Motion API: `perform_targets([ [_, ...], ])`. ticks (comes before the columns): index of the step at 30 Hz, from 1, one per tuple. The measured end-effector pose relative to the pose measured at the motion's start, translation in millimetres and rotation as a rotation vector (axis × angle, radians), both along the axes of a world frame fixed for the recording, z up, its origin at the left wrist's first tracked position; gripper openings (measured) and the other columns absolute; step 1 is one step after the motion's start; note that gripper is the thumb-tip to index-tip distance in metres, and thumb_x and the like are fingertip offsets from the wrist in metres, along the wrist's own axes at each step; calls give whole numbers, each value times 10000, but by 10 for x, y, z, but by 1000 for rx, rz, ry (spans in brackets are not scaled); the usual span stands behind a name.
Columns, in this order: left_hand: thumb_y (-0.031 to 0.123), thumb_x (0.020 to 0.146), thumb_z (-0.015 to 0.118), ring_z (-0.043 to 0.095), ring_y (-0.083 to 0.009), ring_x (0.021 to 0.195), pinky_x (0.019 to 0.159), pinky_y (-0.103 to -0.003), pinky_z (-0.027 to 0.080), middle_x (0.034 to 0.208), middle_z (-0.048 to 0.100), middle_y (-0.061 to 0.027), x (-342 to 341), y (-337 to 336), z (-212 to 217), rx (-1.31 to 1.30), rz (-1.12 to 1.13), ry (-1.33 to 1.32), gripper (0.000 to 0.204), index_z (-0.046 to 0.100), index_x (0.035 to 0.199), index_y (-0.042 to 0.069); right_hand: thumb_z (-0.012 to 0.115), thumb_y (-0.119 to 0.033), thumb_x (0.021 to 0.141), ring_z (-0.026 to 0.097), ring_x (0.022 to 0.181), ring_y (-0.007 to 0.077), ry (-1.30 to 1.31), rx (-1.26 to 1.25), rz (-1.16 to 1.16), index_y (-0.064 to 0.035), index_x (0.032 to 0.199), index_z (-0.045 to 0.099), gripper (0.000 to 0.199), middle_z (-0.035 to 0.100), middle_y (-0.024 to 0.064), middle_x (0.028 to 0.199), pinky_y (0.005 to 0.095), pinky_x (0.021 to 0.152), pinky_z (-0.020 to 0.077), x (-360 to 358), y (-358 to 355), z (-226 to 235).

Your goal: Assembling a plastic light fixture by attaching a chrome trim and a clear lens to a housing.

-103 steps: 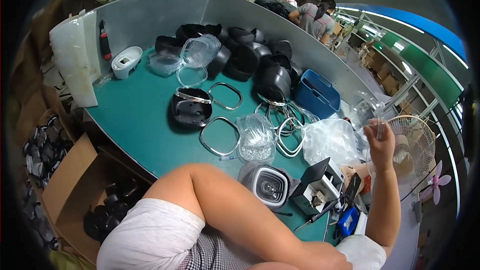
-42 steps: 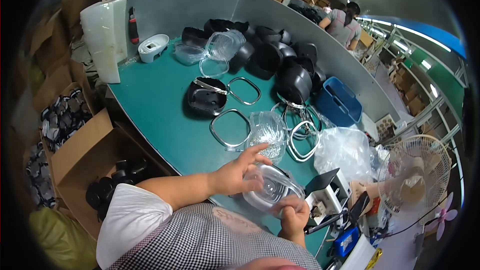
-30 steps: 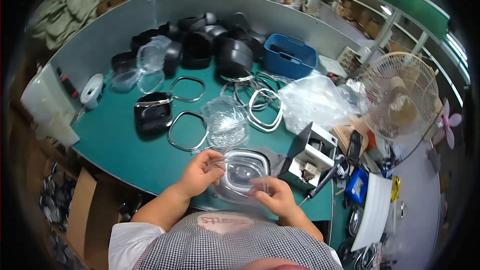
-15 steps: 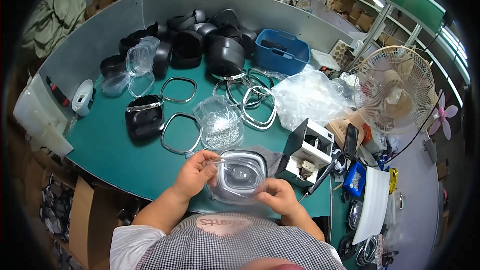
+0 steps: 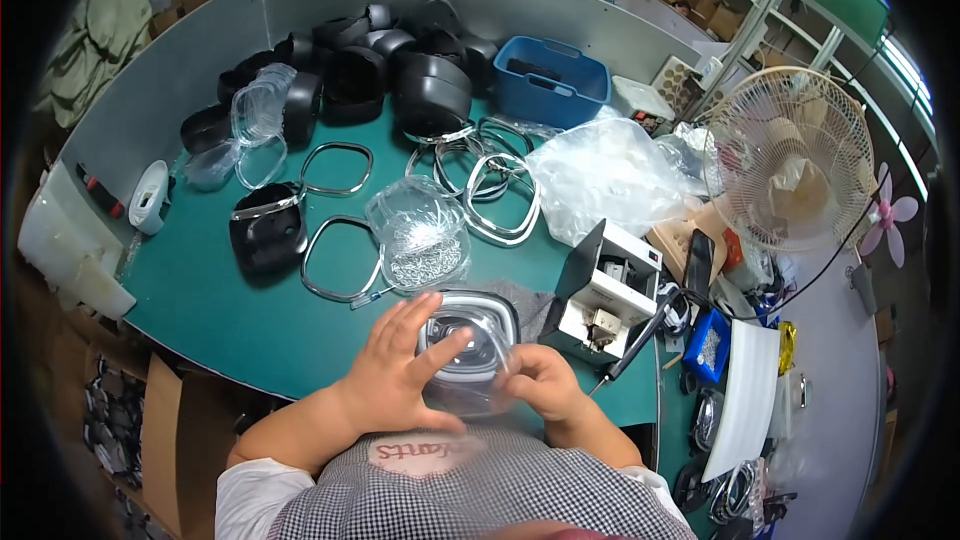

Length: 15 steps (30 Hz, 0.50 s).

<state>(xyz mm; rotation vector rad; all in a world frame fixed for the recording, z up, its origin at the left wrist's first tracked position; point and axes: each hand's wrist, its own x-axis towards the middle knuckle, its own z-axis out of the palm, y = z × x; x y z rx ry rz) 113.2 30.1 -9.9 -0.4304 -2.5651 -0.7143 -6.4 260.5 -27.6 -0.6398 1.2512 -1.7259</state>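
Observation:
My right hand [image 5: 545, 385] pinches the edge of a transparent plastic cover [image 5: 488, 352], a thin rounded-square piece tilted up from the bench. Spread fingers mark my left hand [image 5: 392, 368], which is off the cover's left side and holds nothing; its fingertips reach over a rounded-square part with a pale grey rim and dark outer edge [image 5: 505, 308]. That part lies flat on the bench beneath both hands, partly hidden by the cover and fingers. Just beyond it sits a transparent bag of small silvery screws [image 5: 425, 262], with a thin screwdriver-like rod [image 5: 368, 297] beside it.
Chrome rounded frames [image 5: 340, 258] lie around the green bench [image 5: 220, 310]. Black plastic housings [image 5: 430, 95], stacked transparent covers [image 5: 262, 110] and a blue basket [image 5: 550, 80] stand at the back. To the right are a white-and-black device [image 5: 610, 290], a handheld tool [image 5: 635, 352] and a fan [image 5: 790, 160].
My left hand has let go of the transparent cover and spread its fingers. My right hand keeps its pinch, and the cover has tilted. The whole view has shifted slightly.

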Motion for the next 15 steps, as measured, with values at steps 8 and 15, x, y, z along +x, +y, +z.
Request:
perform_targets([
  [8, 621, 493, 863, 292, -466, 1389, 1070, -600, 298, 1512, 242, -260, -94, 154, -24, -32, 29, 20, 1213, 322, 1517, 262, 673, -213, 930, 697, 778, 195, 12, -105, 16, 20, 952, 611, 243, 700, 132, 886, 295, 705, 567, 29, -20, -90],
  [15, 563, 479, 884, 351, -473, 1305, 1056, -569, 311, 1477, 253, -277, -135, 194, -117, -9, 86, 136, 1253, 293, 1527, 214, 675, -191, 931, 652, 851, 156, 109, -57, 95, 18, 1009, 629, 228, 673, 77, 910, 297, 761, 533, -38, 7, -20],
])
